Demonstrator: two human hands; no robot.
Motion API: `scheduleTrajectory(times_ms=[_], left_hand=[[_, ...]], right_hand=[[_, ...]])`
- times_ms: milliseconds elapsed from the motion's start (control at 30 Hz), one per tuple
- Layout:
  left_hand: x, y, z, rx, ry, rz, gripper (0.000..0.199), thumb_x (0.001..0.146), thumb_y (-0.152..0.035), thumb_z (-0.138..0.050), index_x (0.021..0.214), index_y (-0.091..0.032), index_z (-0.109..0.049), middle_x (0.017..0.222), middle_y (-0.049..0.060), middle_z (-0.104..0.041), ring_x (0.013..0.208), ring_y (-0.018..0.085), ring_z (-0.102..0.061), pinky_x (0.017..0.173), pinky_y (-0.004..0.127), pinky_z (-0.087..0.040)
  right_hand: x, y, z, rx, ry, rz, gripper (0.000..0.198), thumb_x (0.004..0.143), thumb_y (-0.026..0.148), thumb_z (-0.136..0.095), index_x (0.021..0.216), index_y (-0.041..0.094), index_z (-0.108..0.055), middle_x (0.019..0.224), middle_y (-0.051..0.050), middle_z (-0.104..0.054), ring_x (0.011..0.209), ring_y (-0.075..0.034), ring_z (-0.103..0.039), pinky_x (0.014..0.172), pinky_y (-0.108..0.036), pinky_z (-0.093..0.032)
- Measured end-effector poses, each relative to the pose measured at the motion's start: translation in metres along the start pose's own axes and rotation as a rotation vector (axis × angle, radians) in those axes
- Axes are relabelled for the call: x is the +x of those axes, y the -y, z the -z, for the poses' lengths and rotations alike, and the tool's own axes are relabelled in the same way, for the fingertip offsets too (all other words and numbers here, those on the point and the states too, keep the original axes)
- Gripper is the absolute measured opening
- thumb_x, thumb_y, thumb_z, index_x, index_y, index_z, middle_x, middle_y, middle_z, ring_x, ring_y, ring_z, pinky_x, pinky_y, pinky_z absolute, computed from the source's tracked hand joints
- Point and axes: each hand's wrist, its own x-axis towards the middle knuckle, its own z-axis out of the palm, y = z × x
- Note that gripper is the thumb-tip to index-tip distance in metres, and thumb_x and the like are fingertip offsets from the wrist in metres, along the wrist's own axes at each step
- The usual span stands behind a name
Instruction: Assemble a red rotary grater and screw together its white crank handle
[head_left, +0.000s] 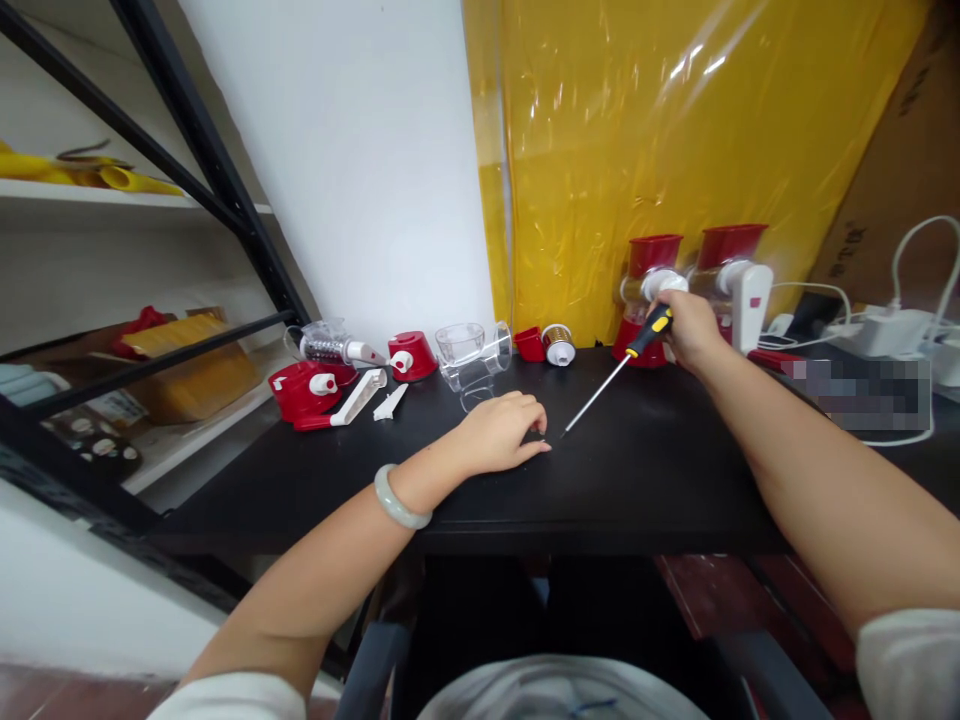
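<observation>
My right hand (pixel 688 325) is closed round the black and yellow handle of a screwdriver (pixel 600 388), whose long shaft slants down to the left. Its tip is at the black tabletop, just right of my left hand (pixel 506 430). That left hand rests low over the table with curled fingers, and a gap shows between thumb and forefinger; I make out nothing held there. Behind it lies a clear plastic housing (pixel 472 360). A red part (pixel 529 345) and a metal grater drum (pixel 558 345) sit farther back.
Two red and white rotary graters (pixel 731 275) stand at the back right, near white cables and a charger (pixel 885 330). At the left are red bases (pixel 304 393), a white crank handle (pixel 360 397) and a white piece (pixel 390 402). A black-framed shelf (pixel 187 120) borders the table (pixel 637 480).
</observation>
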Motion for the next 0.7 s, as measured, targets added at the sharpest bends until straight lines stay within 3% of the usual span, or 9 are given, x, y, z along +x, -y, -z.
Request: scheduleTrajectory(times_ms=[367, 700], left_hand=[[0.002, 0.003, -0.011, -0.067, 0.08, 0.066, 0.01, 0.087, -0.028, -0.058, 0.089, -0.017, -0.057, 0.092, 0.006, -0.06, 0.088, 0.019, -0.057, 0.077, 0.031, -0.046], [0.003, 0.02, -0.018, -0.204, 0.011, 0.055, 0.007, 0.087, -0.023, -0.057, 0.084, -0.018, -0.055, 0.089, 0.005, -0.059, 0.086, 0.018, -0.055, 0.079, 0.032, -0.046]], right_hand=[[0.005, -0.007, 0.003, -0.041, -0.008, 0.019, 0.017, 0.068, 0.024, -0.053, 0.053, 0.016, -0.057, 0.044, 0.001, -0.051, 0.041, -0.01, -0.044, 0.034, -0.021, -0.029], [0.005, -0.007, 0.003, -0.048, 0.007, 0.024, 0.017, 0.067, 0.024, -0.052, 0.052, 0.016, -0.057, 0.043, 0.0, -0.051, 0.038, -0.01, -0.042, 0.03, -0.022, -0.024]])
